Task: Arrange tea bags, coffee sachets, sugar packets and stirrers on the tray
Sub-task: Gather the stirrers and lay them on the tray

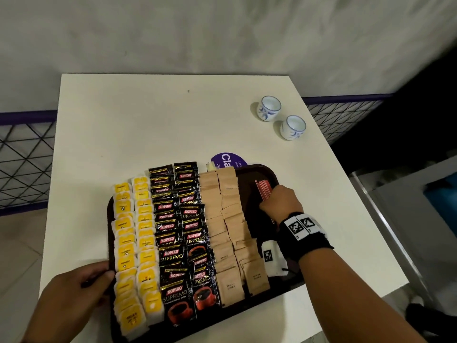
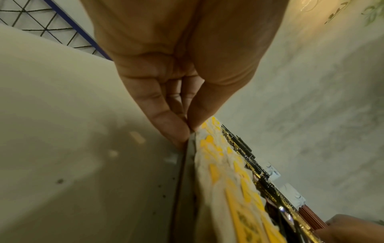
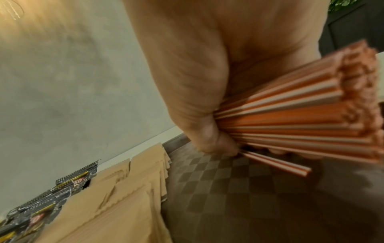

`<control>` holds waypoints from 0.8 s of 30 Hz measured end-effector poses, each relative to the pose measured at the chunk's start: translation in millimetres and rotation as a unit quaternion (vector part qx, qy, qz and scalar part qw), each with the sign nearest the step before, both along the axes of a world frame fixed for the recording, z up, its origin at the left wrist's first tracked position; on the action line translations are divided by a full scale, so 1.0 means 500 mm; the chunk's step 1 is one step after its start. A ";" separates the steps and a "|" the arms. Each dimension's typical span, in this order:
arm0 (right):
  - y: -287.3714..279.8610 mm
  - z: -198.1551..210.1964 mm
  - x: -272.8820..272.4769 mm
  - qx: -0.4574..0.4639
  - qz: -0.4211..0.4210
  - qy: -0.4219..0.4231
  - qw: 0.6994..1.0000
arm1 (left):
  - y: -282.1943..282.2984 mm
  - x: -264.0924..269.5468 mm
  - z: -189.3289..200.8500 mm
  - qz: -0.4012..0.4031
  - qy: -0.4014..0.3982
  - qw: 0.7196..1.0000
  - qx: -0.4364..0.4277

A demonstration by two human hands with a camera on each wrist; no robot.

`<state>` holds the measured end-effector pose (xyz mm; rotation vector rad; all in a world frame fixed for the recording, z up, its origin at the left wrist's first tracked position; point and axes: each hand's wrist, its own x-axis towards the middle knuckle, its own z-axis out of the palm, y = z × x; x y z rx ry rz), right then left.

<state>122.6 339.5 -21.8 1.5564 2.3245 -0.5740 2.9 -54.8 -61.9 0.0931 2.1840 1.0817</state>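
Observation:
A dark brown tray (image 1: 265, 172) lies on the white table. It carries two columns of yellow tea bags (image 1: 134, 246), two of black coffee sachets (image 1: 181, 231) and two of tan sugar packets (image 1: 228, 226). My right hand (image 1: 279, 201) grips a bundle of red-and-white stirrers (image 1: 263, 188) (image 3: 290, 115) just above the tray's bare right strip (image 3: 228, 189). My left hand (image 1: 81, 290) (image 2: 182, 128) pinches the tray's left rim (image 2: 188, 157) beside the tea bags (image 2: 218, 157).
Two small white-and-blue cups (image 1: 268, 108) (image 1: 293, 127) stand at the table's back right. A purple round sticker (image 1: 228, 159) peeks out behind the tray. Wire-mesh railings (image 1: 22, 159) flank the table, and a grey wall rises behind it.

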 end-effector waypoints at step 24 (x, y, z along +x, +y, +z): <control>0.047 0.004 -0.034 0.037 0.076 -0.023 0.996 | 0.007 0.002 -0.035 0.036 0.011 0.999 -0.013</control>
